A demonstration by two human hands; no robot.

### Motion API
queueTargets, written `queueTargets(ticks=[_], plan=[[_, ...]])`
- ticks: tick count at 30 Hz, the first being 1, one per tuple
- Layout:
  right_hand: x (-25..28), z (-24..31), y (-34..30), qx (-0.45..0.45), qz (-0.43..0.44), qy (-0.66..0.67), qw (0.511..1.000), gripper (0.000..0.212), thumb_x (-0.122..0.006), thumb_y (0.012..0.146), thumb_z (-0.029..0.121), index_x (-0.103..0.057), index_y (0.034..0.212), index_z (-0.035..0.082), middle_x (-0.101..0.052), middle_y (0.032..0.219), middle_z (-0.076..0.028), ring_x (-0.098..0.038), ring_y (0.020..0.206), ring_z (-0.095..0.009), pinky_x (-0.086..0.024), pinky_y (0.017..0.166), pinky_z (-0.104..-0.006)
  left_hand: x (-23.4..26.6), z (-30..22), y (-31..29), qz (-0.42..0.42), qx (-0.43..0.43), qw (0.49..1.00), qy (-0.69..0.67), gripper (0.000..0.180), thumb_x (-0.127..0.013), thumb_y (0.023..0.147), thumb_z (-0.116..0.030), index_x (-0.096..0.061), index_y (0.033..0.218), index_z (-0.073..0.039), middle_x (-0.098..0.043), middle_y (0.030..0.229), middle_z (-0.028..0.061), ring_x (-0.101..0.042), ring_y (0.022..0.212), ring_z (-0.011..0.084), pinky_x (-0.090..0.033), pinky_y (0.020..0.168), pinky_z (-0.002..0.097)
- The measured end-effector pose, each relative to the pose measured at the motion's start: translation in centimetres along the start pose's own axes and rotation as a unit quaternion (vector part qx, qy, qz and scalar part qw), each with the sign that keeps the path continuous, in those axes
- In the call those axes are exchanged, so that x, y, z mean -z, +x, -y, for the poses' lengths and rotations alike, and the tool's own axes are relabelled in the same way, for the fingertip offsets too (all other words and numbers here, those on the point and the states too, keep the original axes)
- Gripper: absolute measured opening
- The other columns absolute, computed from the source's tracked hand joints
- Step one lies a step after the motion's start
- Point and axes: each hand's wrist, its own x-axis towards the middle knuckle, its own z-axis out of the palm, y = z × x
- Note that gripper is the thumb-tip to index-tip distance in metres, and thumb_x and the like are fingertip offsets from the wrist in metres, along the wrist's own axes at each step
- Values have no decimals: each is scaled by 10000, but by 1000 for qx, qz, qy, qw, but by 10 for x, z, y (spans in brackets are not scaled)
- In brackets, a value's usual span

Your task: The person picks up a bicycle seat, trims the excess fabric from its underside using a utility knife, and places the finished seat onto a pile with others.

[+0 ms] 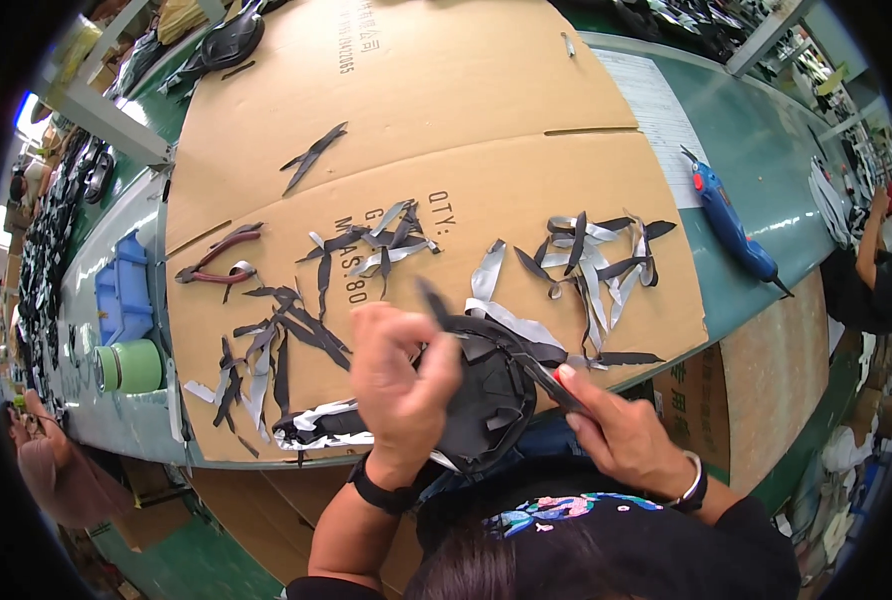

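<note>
At the near edge of a cardboard sheet [466,170] lies a rounded black padded piece [488,405] with a raised rim. My left hand [403,370] is over its left side, fingers closed on a dark strip [431,302] that sticks up, blurred by motion. On the right of the piece, my right hand [621,430] grips a slim black tool [558,388] with a red spot by the thumb. The tool lies along the rim; its kind is not clear. A white-edged black part [321,428] extends left from beneath my left hand.
Black and grey strip scraps [591,255] lie in several heaps. Red-handled pliers [221,258] rest at left, near a blue bin [124,290] and a green tape roll [136,367]. A blue power tool [731,222] lies at right beside paper sheets [641,110]. Other people [871,260] are at both sides.
</note>
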Motion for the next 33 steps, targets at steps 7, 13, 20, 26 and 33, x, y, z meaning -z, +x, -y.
queueTargets(ticks=[7, 13, 20, 26, 33], plan=[[-7, 4, -28, -32, -51, 74, 995, 584, -627, 868, 98, -433, 1418, 126, -673, 919, -147, -648, 656, -320, -522, 561, -371, 39, -17, 16, 177, 83, 946, 258, 295, -690, 853, -177, -570, 1038, 18, -640, 934, 133, -618, 846, 242, -469, 774, 332], [16, 6, 40, 72, 24, -50, 996, 593, -622, 828, 38, -462, 1394, 107, -568, 705, -120, -571, 581, -302, -444, 508, -390, 73, -36, 37, 288, 214, 903, 237, 381, -708, 799, -167, -602, 1114, 20, -679, 935, 130, -649, 841, 235, -493, 763, 330], [-26, -5, 40, 76, 24, 35, 996, 654, -605, 863, 62, -340, 1460, 89, -562, 701, -153, -569, 573, -359, -447, 510, -432, 60, -27, -19, 7, 292, 955, 44, 290, -680, 843, -125, -627, 1083, 29, -660, 946, 43, -584, 839, 112, -475, 762, 259], [-17, 13, 7, -47, 79, 184, 979, 597, -563, 923, 130, -290, 1452, 68, -631, 835, -253, -611, 706, -455, -469, 628, -495, 24, -24, -73, -143, 182, 970, 72, 332, -692, 874, -108, -553, 1140, 36, -612, 1027, 82, -572, 876, 132, -474, 783, 274], [-13, 15, -21, -136, 25, 221, 965, 563, -562, 933, 152, -318, 1433, 63, -624, 1168, -241, -656, 933, -416, -532, 824, -431, 9, -17, -109, -193, 76, 966, 152, 268, -685, 885, -126, -499, 1026, 5, -527, 892, 74, -509, 814, 163, -428, 754, 294]])
